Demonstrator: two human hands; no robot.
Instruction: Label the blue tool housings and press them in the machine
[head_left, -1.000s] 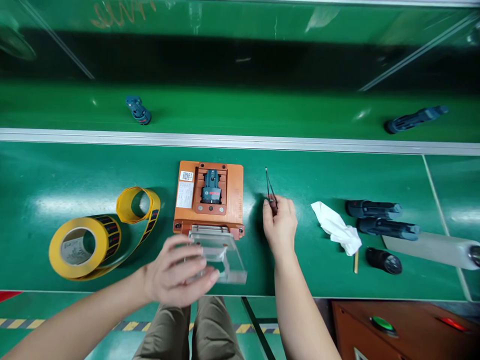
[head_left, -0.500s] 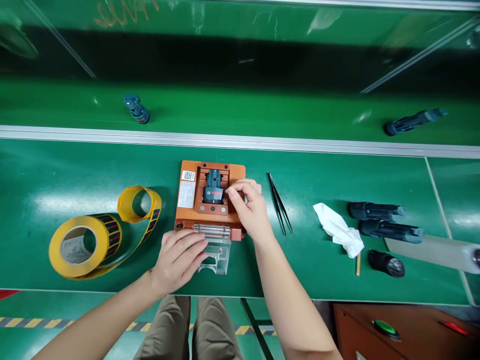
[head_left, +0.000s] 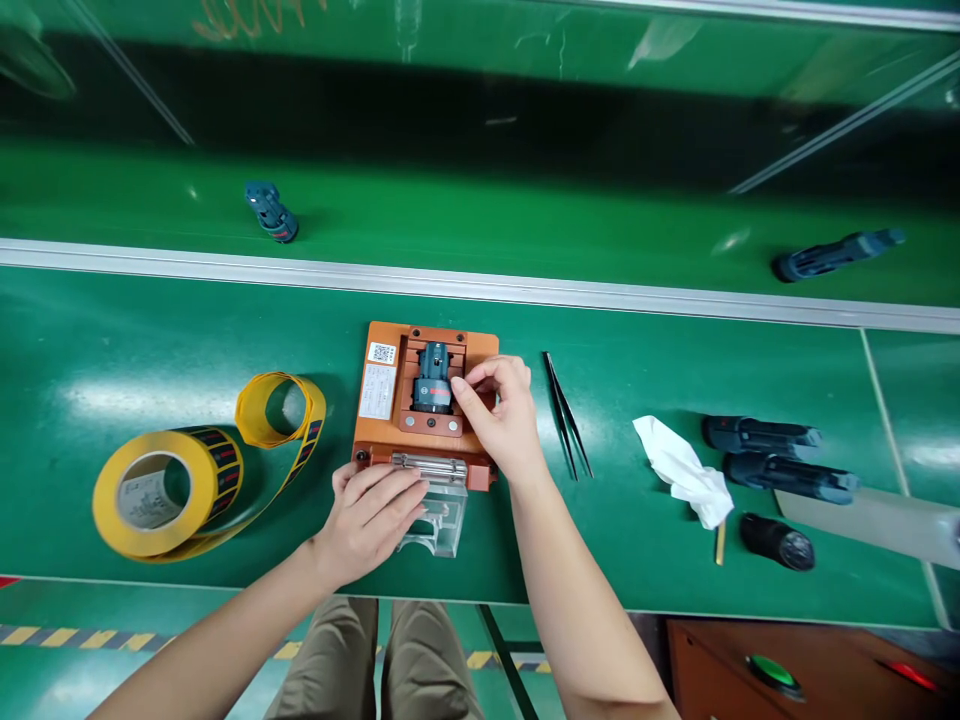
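**Battery seated in the jig, both hands at the fixture**

Battery (head_left: pixel 434 377), a small dark blue-grey part with a red label, sits in the recess of the orange jig (head_left: pixel 382 435) at the centre of the frame. The right hand (head_left: pixel 501 415) reaches in from the lower right, its fingertips (head_left: pixel 461 392) pinched together against the battery's right side; whether they truly grip it or only touch it I cannot tell. The left hand (head_left: pixel 371 510) lies flat, fingers spread, on the clear cover (head_left: pixel 442 525) hinged at the jig's near edge, which is folded down toward the table (head_left: pixel 675 340).

By the look of it, the step in hand is handling the battery in its nest. The next move calls for a firm pinch on a small part and a steady left hand on the cover.

Tweezers (head_left: pixel 566 415) lie just right of the jig, and a yellow label roll (head_left: pixel 161 495) rests at the left.
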